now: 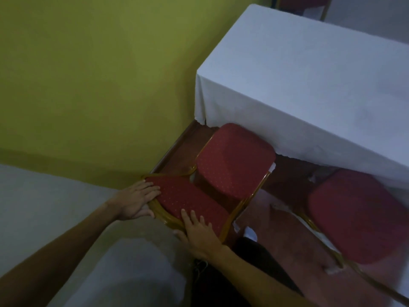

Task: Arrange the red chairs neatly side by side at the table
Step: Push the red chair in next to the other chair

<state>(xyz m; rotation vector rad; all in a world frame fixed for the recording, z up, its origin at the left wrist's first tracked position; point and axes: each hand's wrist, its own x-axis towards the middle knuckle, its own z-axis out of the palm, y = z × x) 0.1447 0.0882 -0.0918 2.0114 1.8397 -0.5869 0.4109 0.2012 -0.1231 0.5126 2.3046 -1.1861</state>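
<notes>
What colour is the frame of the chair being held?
Gold, around red dotted upholstery on the chair back; the head view shows it.

- The near red chair (232, 165) has a matt woven cloth with small pale dots; its frame (250, 200) looks like glossy gold-painted metal;
- the second red chair (358, 216) has the same matt cloth;
- the tablecloth (309, 89) is white, matt cloth;
- the wall (99, 74) is matt green paint;
- the floor (285, 240) looks smooth, reddish-brown, slightly shiny.

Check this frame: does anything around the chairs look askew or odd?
Mildly. The held chair sits at an angle to the table edge, and a gap separates it from the second chair. White scraps lie on the floor between them.
</notes>
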